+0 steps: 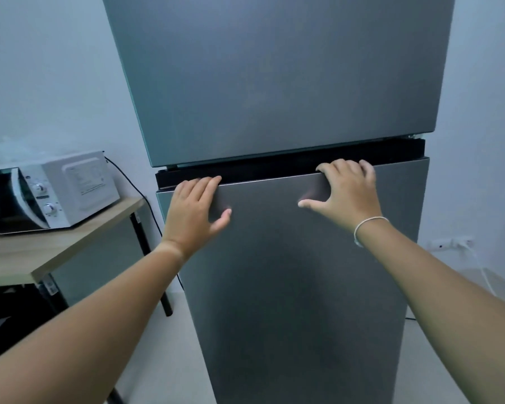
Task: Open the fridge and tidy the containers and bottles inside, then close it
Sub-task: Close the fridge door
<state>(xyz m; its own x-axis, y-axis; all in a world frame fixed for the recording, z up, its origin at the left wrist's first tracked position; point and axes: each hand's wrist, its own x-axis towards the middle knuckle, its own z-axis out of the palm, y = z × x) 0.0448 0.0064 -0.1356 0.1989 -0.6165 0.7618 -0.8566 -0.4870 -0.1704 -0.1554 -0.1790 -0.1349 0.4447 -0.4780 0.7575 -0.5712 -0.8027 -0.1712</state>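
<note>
Head view: right hand (344,193) hooks the stiff, heavy door (303,287) by its top edge; left hand (197,212) lies flat beside it.

Fridge (274,83): plain grey with a brushed metallic sheen. Strip (289,167) between its doors: black. Microwave (79,185): white casing, black door glass. Surface (56,246): pale wood grain; legs (146,252) black. Cable (134,185): black. Bracelet (365,228): white. Wall (41,68): pale bluish white. Floor (172,360): off-white.

The lower door (303,272) of the fridge (274,83) is gripped at its top edge by the right hand (344,193). The left hand (197,209) is laid flat further left.
</note>
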